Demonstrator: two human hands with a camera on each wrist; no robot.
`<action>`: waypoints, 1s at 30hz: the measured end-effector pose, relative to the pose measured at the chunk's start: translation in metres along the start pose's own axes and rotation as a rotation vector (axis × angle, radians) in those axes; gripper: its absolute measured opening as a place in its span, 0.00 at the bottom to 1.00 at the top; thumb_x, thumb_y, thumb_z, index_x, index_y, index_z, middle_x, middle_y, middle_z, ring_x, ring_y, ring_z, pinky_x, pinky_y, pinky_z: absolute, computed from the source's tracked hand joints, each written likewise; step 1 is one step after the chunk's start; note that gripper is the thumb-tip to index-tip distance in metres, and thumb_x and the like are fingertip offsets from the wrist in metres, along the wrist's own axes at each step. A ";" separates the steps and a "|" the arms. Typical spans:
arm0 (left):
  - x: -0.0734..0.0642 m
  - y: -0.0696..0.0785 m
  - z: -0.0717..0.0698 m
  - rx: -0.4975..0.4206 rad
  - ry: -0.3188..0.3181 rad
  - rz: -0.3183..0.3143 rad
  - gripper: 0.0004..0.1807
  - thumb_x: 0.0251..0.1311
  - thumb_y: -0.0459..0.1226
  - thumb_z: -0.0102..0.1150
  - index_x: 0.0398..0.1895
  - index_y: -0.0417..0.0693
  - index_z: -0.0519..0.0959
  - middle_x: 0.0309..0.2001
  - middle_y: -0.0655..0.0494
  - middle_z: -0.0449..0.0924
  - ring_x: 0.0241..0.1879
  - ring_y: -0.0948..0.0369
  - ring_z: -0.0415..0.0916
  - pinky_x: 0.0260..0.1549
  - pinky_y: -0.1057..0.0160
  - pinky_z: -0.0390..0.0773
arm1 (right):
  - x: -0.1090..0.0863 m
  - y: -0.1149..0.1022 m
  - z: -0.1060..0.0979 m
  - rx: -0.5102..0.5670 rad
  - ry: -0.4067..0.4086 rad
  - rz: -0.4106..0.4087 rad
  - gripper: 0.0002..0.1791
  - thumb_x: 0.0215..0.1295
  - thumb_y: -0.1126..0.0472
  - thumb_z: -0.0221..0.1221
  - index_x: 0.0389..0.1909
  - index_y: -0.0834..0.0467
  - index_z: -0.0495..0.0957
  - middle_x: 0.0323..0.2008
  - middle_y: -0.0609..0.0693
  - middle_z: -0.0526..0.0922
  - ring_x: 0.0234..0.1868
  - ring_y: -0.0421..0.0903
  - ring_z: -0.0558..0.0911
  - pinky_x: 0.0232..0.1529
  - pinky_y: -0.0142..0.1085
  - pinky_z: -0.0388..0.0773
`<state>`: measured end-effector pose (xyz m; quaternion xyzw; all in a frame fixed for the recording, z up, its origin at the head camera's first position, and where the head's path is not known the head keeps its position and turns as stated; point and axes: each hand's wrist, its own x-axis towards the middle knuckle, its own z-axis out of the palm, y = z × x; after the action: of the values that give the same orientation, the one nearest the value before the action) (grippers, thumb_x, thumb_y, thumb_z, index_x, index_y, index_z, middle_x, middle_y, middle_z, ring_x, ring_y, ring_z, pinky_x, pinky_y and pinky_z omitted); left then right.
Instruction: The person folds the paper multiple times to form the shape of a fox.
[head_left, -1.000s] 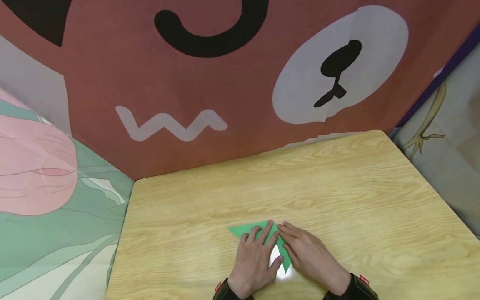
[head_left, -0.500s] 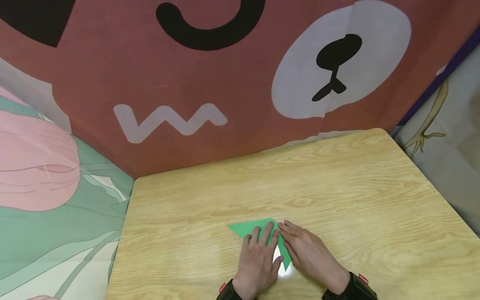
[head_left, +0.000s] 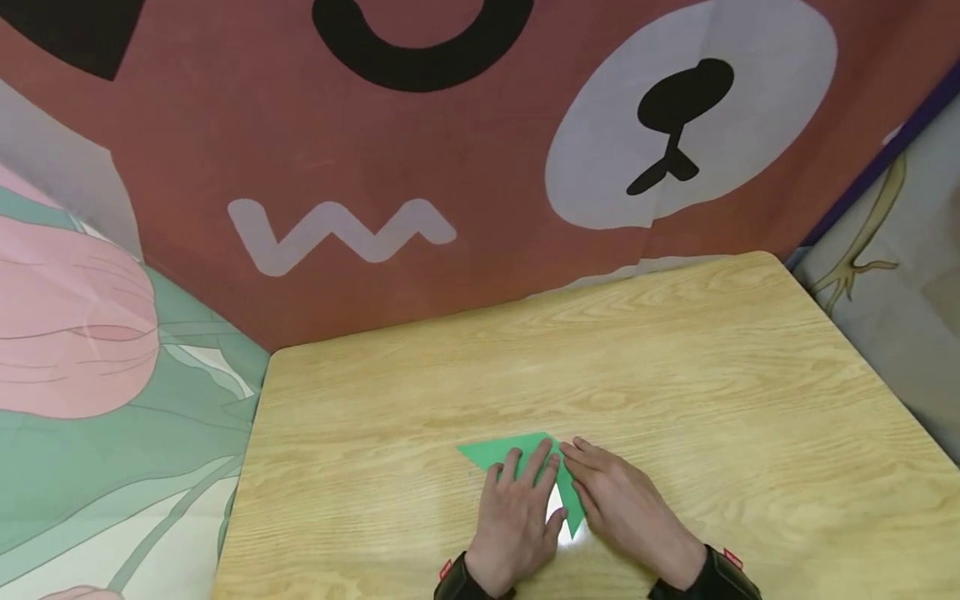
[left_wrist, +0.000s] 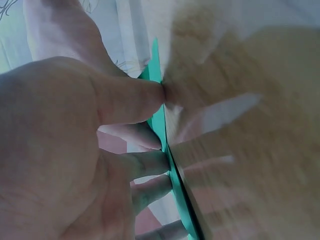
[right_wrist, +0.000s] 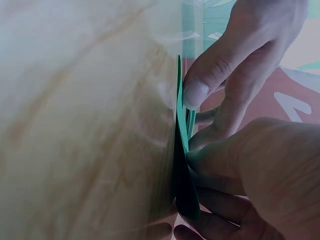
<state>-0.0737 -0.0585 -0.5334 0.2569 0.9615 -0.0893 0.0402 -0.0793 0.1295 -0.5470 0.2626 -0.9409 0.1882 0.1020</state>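
A folded piece of green paper (head_left: 487, 451) lies on the wooden table, one point stretching left and a narrower one running toward the person. My left hand (head_left: 516, 518) rests on it with spread fingers across the middle, its thumb beside the narrow point. Along the paper's right edge lies my right hand (head_left: 628, 510), fingers extended together and touching that side. In the left wrist view, the thumb and fingertips meet the thin green paper (left_wrist: 159, 122). From the right wrist, the paper (right_wrist: 182, 115) appears edge-on in layers, with a dark underside slightly lifted off the table.
The wood-grain table (head_left: 375, 400) extends beyond and to both sides of the hands. Behind it stands a reddish-brown printed backdrop (head_left: 480, 167), with a floral print (head_left: 75, 333) at left and a grey panel (head_left: 900, 317) at right. Black bands (head_left: 708, 575) circle the wrists.
The left hand has shifted slightly to the right on the paper, its fingers a little straighter. The right hand stays along the paper's right edge. The head view has tilted slightly.
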 end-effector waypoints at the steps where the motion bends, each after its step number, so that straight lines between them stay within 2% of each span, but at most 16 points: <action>1: 0.000 0.000 -0.001 0.000 -0.003 -0.002 0.37 0.71 0.65 0.48 0.79 0.66 0.65 0.82 0.67 0.57 0.69 0.56 0.67 0.57 0.54 0.77 | 0.000 0.000 -0.001 0.005 -0.006 0.007 0.20 0.60 0.65 0.72 0.55 0.63 0.87 0.59 0.54 0.87 0.63 0.52 0.84 0.62 0.46 0.83; 8: 0.001 0.000 -0.002 0.006 -0.009 -0.008 0.37 0.70 0.66 0.49 0.79 0.66 0.65 0.82 0.66 0.57 0.68 0.56 0.67 0.58 0.54 0.78 | -0.003 -0.001 -0.004 0.020 -0.047 0.042 0.21 0.61 0.65 0.72 0.55 0.64 0.86 0.60 0.54 0.87 0.64 0.53 0.84 0.63 0.47 0.82; 14: 0.003 0.002 -0.001 -0.011 -0.051 -0.009 0.36 0.73 0.65 0.45 0.80 0.66 0.63 0.83 0.66 0.55 0.69 0.56 0.66 0.61 0.54 0.77 | -0.008 0.000 -0.005 0.013 -0.059 0.055 0.21 0.60 0.65 0.72 0.56 0.64 0.86 0.61 0.55 0.86 0.64 0.54 0.83 0.63 0.48 0.82; 21: 0.003 0.002 -0.001 -0.028 -0.017 -0.014 0.35 0.75 0.64 0.42 0.79 0.65 0.65 0.82 0.66 0.58 0.68 0.56 0.68 0.60 0.55 0.77 | -0.015 0.001 -0.006 -0.018 -0.029 0.035 0.21 0.59 0.65 0.72 0.54 0.65 0.86 0.60 0.55 0.87 0.63 0.55 0.84 0.62 0.48 0.82; 28: 0.003 0.001 0.001 -0.011 -0.037 -0.010 0.37 0.74 0.66 0.41 0.81 0.66 0.63 0.83 0.66 0.56 0.70 0.56 0.67 0.61 0.55 0.77 | -0.021 0.000 -0.011 -0.019 -0.024 0.051 0.21 0.60 0.64 0.72 0.55 0.65 0.86 0.59 0.54 0.87 0.63 0.55 0.84 0.62 0.48 0.82; 30: 0.003 0.001 0.001 -0.016 -0.027 -0.009 0.37 0.74 0.66 0.42 0.80 0.65 0.63 0.82 0.66 0.57 0.70 0.56 0.67 0.61 0.55 0.77 | -0.024 0.001 -0.012 -0.018 -0.018 0.051 0.21 0.60 0.64 0.72 0.55 0.65 0.86 0.59 0.54 0.87 0.63 0.56 0.84 0.62 0.48 0.83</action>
<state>-0.0758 -0.0564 -0.5346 0.2512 0.9626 -0.0852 0.0547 -0.0586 0.1457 -0.5436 0.2391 -0.9498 0.1800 0.0911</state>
